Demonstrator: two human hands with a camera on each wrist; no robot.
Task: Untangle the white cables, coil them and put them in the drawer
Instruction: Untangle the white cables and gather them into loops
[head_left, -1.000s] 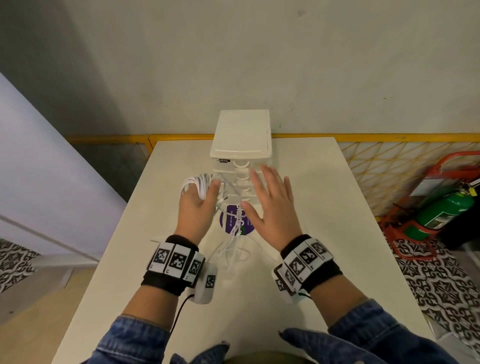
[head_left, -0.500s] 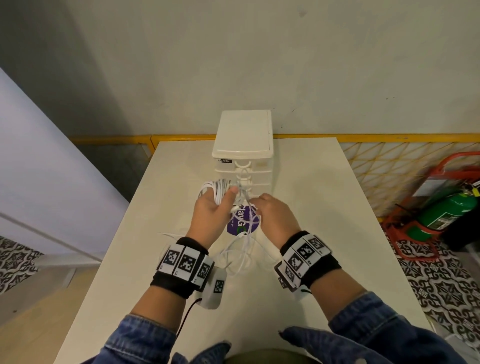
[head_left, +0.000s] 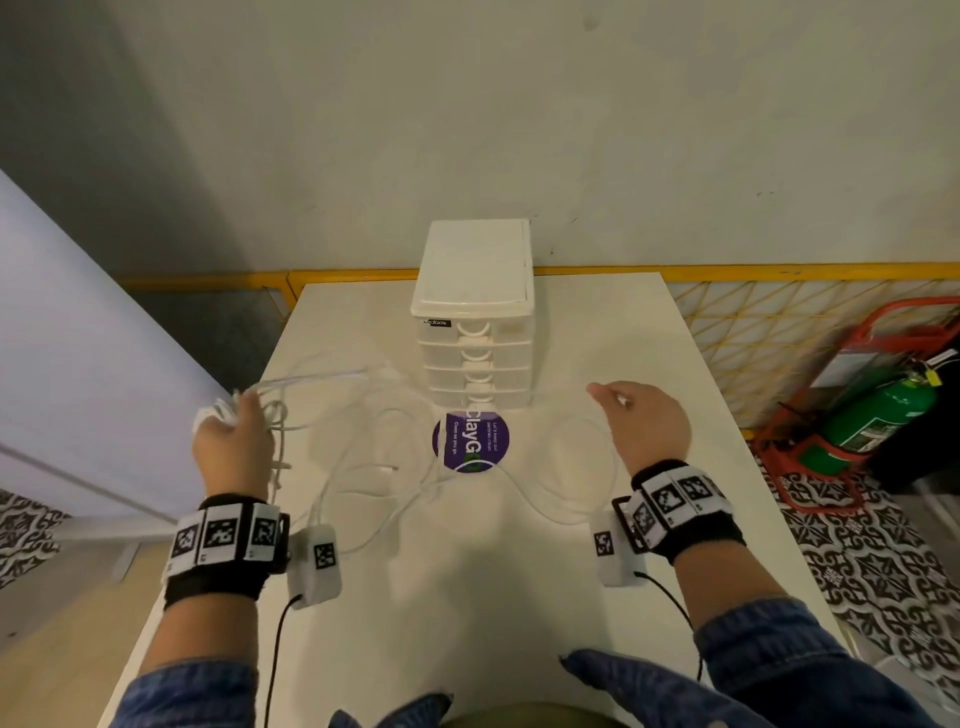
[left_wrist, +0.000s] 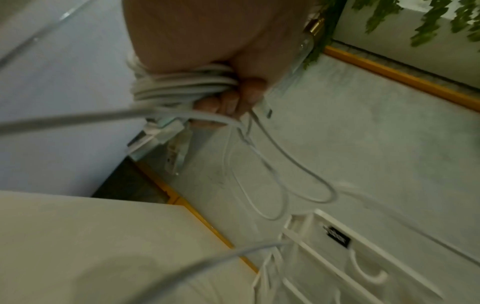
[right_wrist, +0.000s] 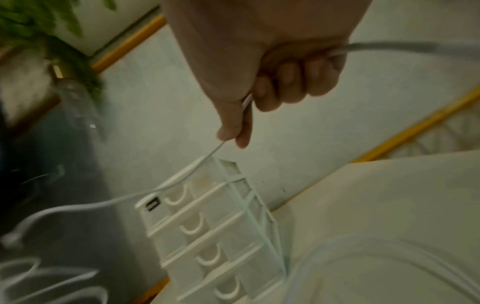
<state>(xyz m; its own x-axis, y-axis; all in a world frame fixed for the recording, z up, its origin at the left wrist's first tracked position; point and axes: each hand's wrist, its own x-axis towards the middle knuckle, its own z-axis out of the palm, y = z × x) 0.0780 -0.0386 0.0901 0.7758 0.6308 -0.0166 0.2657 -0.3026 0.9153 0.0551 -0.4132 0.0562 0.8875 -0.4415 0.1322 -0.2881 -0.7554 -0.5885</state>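
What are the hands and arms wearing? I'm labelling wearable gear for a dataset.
Both forearms are in blue denim sleeves. Each wrist carries a black band: the left wristband and the right wristband are each ringed with white tiles printed with black square markers. A small white box with its own marker sits beside each band, trailing a thin black lead. The left hand and right hand are bare.

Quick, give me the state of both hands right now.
Left hand: closed, gripping a bundle of white cables.
Right hand: closed, pinching a single white cable.
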